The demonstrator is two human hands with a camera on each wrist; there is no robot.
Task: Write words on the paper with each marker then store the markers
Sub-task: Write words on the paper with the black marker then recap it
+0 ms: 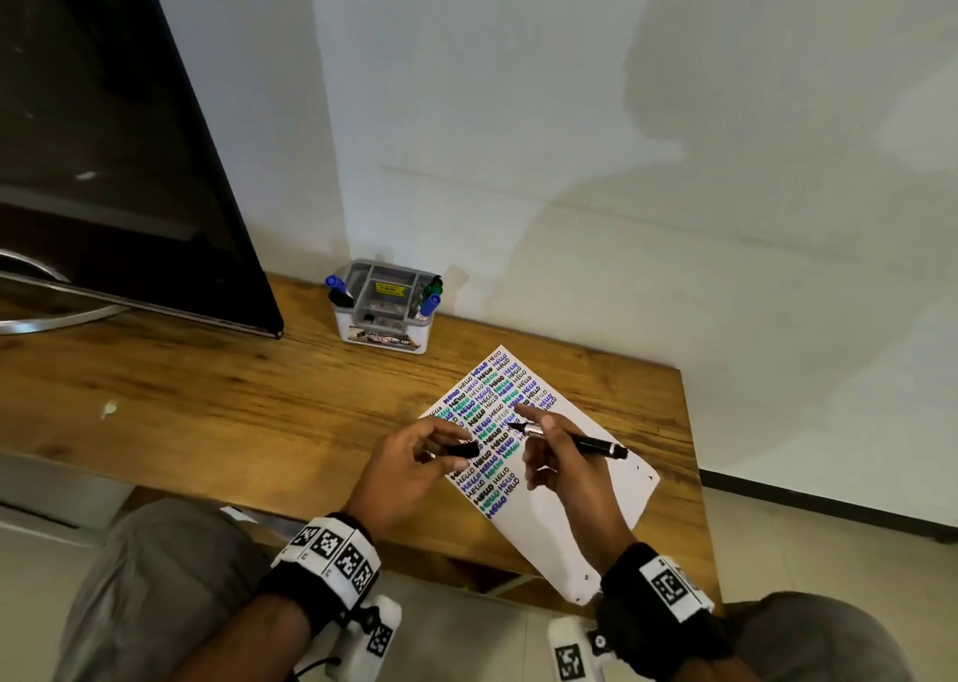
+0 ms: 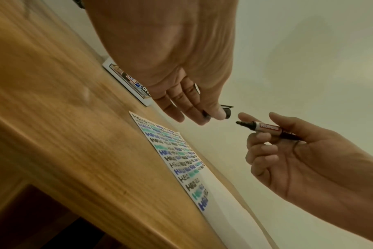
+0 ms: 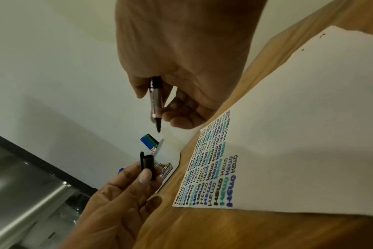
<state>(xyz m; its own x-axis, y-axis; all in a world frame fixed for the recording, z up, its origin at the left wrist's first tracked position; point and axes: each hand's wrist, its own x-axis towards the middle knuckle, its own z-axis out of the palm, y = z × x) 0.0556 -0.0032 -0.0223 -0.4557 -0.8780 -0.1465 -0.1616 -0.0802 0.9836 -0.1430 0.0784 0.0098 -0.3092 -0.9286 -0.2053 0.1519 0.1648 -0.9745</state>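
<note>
A dark monitor (image 1: 103, 137) on a curved metal stand (image 1: 46, 313) occupies the wooden table (image 1: 207, 396).

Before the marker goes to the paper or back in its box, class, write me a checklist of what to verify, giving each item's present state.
1. Cap off the black marker: ok, tip bare.
2. Right hand grips the marker: ok.
3. Left hand holds the cap: ok.
4. Tip clear of the paper: ok, held above it.
5. Blank space left on the paper: ok, near half unwritten.
6. Free slot in the storage box: cannot tell.
</note>
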